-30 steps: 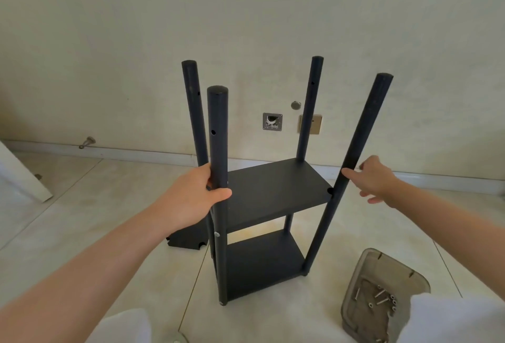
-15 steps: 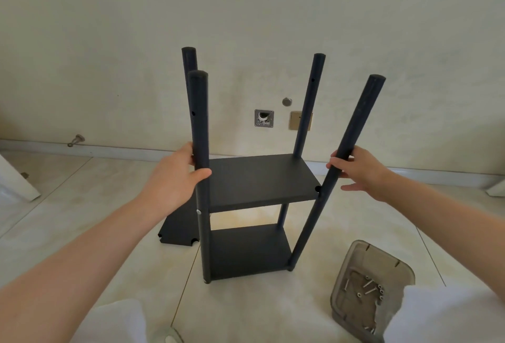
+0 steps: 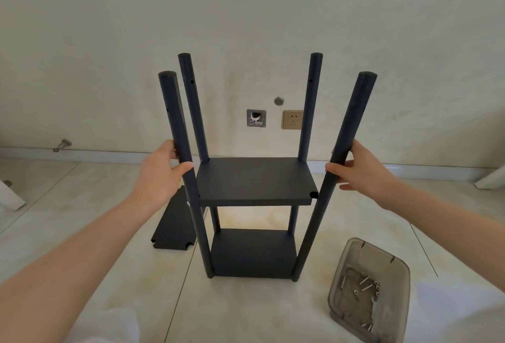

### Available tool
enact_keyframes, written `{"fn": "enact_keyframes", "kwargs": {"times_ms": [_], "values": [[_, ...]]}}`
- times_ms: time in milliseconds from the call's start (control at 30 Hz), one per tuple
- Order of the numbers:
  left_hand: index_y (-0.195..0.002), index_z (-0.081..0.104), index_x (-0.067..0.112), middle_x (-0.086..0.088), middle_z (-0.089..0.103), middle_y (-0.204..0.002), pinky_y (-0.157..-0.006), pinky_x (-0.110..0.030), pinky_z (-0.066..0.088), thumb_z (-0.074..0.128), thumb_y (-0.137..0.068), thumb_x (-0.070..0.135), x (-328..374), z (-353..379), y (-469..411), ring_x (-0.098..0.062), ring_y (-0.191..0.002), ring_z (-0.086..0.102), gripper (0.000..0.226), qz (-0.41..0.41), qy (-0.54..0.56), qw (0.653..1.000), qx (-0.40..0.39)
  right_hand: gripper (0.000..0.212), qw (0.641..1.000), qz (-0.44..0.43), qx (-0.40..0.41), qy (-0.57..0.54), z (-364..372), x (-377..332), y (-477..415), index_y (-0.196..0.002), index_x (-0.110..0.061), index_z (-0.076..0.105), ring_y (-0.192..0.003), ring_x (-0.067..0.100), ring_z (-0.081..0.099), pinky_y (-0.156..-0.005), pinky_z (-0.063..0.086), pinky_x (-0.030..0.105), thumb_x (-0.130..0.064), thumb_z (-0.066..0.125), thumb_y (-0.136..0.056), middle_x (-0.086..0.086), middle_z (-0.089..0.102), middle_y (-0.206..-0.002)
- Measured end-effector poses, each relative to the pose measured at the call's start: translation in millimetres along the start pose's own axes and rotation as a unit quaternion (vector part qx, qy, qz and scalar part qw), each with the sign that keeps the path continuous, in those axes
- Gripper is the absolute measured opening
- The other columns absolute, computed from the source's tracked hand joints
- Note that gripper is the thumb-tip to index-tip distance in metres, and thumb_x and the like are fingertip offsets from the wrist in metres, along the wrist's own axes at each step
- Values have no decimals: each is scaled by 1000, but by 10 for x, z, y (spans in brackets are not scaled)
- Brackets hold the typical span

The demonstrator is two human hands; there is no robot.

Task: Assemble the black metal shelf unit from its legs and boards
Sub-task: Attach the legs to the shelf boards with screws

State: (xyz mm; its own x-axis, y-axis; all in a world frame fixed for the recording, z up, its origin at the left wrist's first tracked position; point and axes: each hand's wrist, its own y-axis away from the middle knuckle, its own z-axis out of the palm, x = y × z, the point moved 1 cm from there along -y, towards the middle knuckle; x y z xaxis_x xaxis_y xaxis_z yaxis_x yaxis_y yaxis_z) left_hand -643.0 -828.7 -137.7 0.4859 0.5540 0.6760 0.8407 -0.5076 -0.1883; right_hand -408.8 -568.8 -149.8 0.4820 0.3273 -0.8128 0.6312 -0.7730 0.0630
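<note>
Two hands (image 3: 157, 178) (image 3: 360, 171) around front legs (image 3: 175, 113) (image 3: 352, 118)

We see the legs (image 3: 349, 129) as smooth black metal tubes with a matt coat, and the boards (image 3: 254, 178) share that matt, finely grained black. The floor (image 3: 246, 310) tiles look glossy and the wall (image 3: 246, 14) matt and slightly rough. The tray (image 3: 341, 268) is smoky translucent plastic, its screws (image 3: 366, 284) bright metal.

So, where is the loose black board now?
In the head view, the loose black board lies flat on the floor left of the shelf unit, partly behind the front left leg that the left hand grips.
</note>
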Motion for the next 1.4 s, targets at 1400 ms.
{"fn": "enact_keyframes", "kwargs": {"times_ms": [1400], "values": [[-115,62,13,-1,70,-113,-107,-43,45,55,-103,35,380,1829,1076,-22,-112,64,26,-395,410,791,-226,22,984,-133,-102,66,204,115,340,-113,-35,43,-79,5,60,-53,46,8,-30,58,-97,-18,57,-94]]}}
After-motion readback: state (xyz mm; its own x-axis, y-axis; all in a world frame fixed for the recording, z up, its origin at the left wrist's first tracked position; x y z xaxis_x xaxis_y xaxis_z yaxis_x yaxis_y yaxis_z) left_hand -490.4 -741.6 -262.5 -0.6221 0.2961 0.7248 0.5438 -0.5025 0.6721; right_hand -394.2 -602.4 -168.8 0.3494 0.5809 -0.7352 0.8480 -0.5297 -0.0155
